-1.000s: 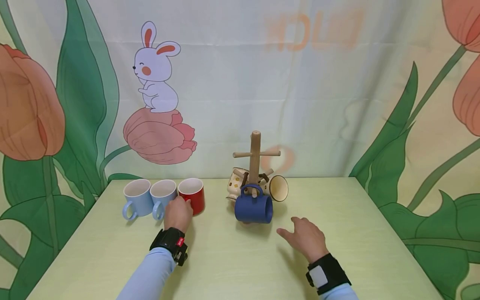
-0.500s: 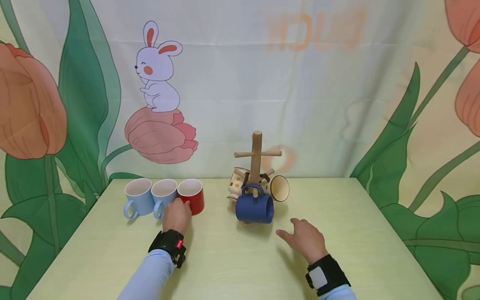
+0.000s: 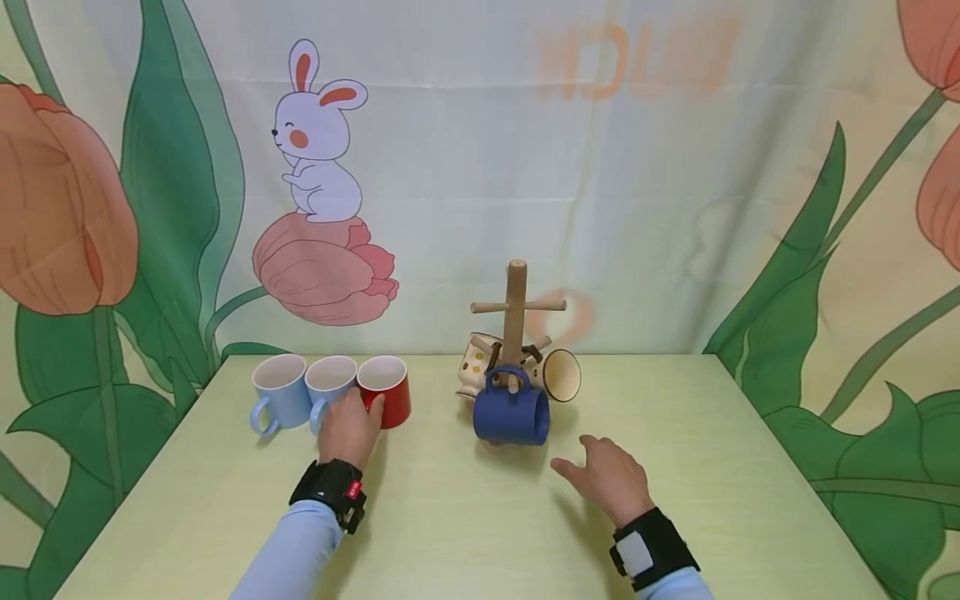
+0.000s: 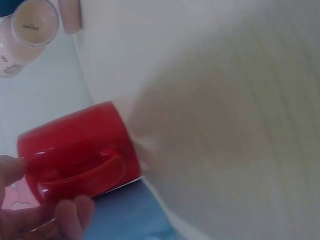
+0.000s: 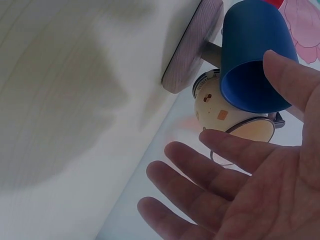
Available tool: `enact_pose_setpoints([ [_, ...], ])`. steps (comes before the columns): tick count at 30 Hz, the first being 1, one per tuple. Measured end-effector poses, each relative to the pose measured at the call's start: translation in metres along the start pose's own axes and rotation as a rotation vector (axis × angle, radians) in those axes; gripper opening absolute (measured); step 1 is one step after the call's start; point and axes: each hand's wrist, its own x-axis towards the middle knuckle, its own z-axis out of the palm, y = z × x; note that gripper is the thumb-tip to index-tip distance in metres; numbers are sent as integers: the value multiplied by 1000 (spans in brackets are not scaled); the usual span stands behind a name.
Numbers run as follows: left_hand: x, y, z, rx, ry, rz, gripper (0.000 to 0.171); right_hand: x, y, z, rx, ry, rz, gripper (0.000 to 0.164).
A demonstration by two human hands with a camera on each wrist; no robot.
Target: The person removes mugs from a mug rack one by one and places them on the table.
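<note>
- One red mug stood upright on the surface, at the end of a row of three, close beside a pale blue mug.
- Beside its handle was the left grip, thumb at the mug's edge and fingers bent; I couldn't tell whether it had clamped on.
- If that hold were loose, I judged, the mug could tilt or slip during a lift; a sideways pull could knock its pale neighbour.
- Near the hanging blue mug, the right grip had its fingers and thumb apart, holding nothing. A careless reach might bump that mug off its peg or rock the wooden stand.
- Faint orange lettering on the cloth backdrop was too blurred to read.
- Under a cream mug was a dark mark, also illegible, like the red tag on the left wristband.
</note>
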Motion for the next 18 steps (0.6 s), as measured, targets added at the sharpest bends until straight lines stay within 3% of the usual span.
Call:
enact_pose_setpoints([
  [5, 0, 7, -10, 19, 57, 41, 49, 0, -3, -2, 3, 0, 5, 68],
  [18, 5, 30, -18, 88, 49, 61, 54, 0, -9, -8, -10, 31, -28, 64],
])
